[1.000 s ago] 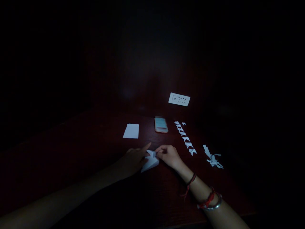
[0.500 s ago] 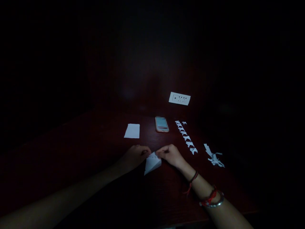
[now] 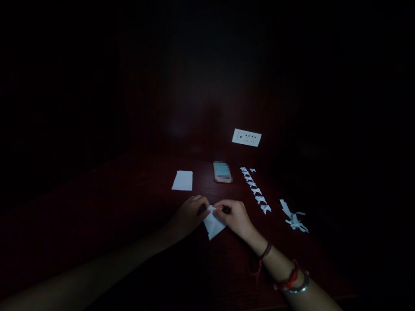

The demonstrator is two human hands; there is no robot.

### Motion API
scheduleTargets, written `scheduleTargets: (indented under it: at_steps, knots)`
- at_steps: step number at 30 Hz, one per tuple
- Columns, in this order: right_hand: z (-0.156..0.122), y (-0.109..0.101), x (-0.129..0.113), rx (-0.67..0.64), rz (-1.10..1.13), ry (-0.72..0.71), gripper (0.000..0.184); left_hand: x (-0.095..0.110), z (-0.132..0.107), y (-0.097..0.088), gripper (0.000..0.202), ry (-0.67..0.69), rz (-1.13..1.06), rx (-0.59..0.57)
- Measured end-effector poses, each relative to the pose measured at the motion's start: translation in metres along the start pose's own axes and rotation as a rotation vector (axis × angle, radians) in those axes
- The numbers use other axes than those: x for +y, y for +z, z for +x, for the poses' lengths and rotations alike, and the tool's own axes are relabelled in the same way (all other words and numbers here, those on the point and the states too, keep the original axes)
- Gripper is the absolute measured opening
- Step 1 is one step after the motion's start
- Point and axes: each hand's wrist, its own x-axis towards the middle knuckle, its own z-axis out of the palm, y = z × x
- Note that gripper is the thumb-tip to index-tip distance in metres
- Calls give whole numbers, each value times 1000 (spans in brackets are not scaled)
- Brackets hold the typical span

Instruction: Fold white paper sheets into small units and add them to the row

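A small folded piece of white paper [image 3: 213, 224] lies on the dark red-brown table [image 3: 129, 216] between my two hands. My left hand [image 3: 189, 216] has its fingers curled and pinches the paper's upper left edge. My right hand [image 3: 235, 215] is closed on the upper right edge, fingertips meeting those of the left. Red thread bands and a metal bangle [image 3: 292, 283] circle my right forearm. The scene is very dim.
A flat white paper square [image 3: 182, 180] lies behind my left hand. A phone [image 3: 222, 171] rests behind the hands. A row of several small folded white paper shapes [image 3: 255, 190] runs diagonally to the right. White paper scraps [image 3: 293, 217] lie farther right. A white wall socket [image 3: 246, 137] is behind.
My left index finger, stretched out a second ago, has curled in and now pinches the paper. The paper has turned and shifted slightly right, and both hands have closed together on it.
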Motion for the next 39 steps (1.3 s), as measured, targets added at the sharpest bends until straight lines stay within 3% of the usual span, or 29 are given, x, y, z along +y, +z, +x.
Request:
scheduleTargets:
  at_steps: [8, 26, 39]
  knots:
    - [-1, -8, -15, 67, -120, -198, 11, 11, -1, -5, 12, 68, 55, 83]
    - [-1, -7, -18, 61, -189, -193, 10, 14, -3, -6, 12, 77, 117, 90]
    - [-1, -8, -21, 101, -76, -186, 11, 18, -5, -10, 14, 93, 116, 99]
